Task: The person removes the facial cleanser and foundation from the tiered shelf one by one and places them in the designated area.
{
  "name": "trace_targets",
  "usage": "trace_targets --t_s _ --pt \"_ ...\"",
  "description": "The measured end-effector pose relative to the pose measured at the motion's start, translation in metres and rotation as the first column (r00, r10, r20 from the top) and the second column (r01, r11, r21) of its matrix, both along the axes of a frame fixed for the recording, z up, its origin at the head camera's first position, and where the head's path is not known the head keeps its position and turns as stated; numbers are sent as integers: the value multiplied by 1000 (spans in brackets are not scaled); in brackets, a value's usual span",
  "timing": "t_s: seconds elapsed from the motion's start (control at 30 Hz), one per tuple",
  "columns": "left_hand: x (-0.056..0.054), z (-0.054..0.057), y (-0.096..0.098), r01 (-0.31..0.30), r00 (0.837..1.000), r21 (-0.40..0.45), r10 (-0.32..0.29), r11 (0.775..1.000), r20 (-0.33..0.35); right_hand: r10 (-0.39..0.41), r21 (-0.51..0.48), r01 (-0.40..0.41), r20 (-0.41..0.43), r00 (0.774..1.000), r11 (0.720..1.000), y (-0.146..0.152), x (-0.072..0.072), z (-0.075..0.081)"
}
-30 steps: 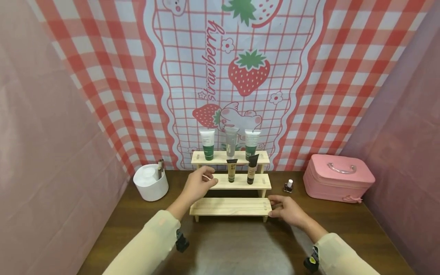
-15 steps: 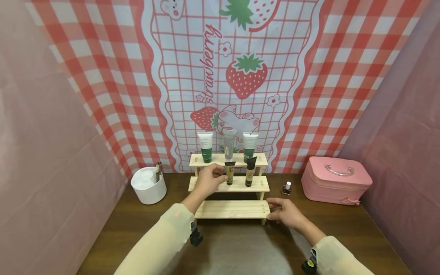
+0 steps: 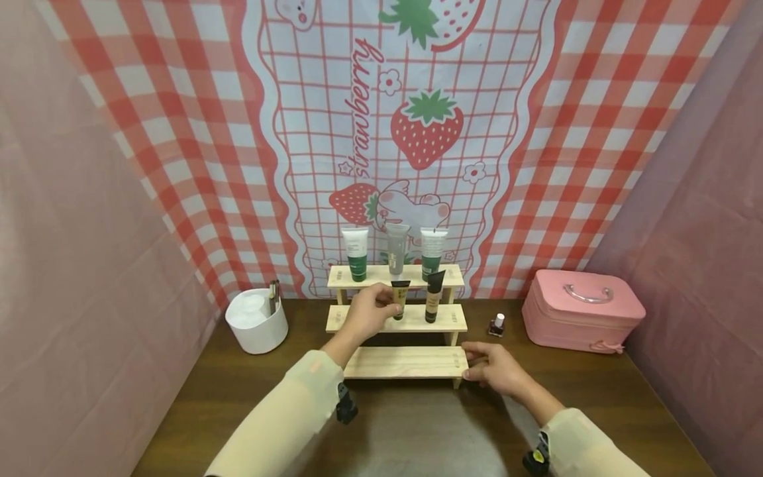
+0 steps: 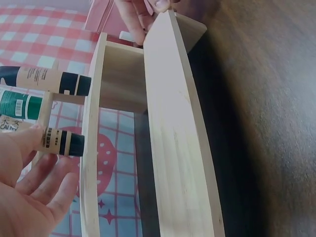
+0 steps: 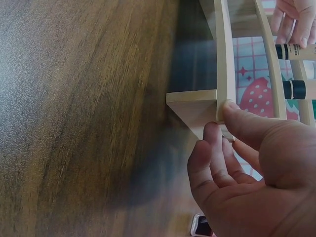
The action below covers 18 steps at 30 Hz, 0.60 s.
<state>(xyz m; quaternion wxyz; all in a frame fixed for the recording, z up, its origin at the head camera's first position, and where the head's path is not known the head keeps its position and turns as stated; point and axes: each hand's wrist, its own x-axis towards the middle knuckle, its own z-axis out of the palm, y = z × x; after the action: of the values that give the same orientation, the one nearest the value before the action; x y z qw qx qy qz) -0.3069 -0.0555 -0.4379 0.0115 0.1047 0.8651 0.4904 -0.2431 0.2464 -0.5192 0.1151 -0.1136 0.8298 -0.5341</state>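
Observation:
My left hand (image 3: 371, 310) is at the middle tier of the wooden three-tier stand (image 3: 405, 362). Its thumb and fingers pinch a small gold tube with black ends (image 3: 400, 299), which stands upright on that tier; the left wrist view shows the thumb across the tube (image 4: 57, 141). Just to the right stands a beige tube with a black cap and base (image 3: 432, 301). My right hand (image 3: 497, 368) grips the right end of the lowest tier, thumb on top and fingers curled at the end, as the right wrist view shows.
Two white-and-green tubes (image 3: 357, 257) and a grey tube (image 3: 396, 253) stand on the top tier. A white round holder with brushes (image 3: 257, 329) is at left. A dark nail polish bottle (image 3: 496, 325) and a pink case (image 3: 583, 311) are at right on the wooden table (image 3: 429, 437).
My left hand has moved right along the middle tier and taken hold of the small gold tube. My right hand stays at the end of the lowest tier.

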Motion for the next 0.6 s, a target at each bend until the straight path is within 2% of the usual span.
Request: trace_targets --t_s 0.17,0.3,0.47,0.6 --pt "1 -1 1 -13 999 7 13 1000 -31 -12 10 12 14 1000 1000 -2 0 0" --pt "7 1 -7 -1 999 2 1 1000 -45 -6 15 6 14 1000 1000 -2 -1 -2" --pt "16 6 -25 18 996 -1 -18 1000 -82 -4 25 4 6 1000 1000 -1 -2 -1" --pt "25 11 -47 21 993 33 -17 999 -116 -4 39 4 4 1000 999 0 -2 1"
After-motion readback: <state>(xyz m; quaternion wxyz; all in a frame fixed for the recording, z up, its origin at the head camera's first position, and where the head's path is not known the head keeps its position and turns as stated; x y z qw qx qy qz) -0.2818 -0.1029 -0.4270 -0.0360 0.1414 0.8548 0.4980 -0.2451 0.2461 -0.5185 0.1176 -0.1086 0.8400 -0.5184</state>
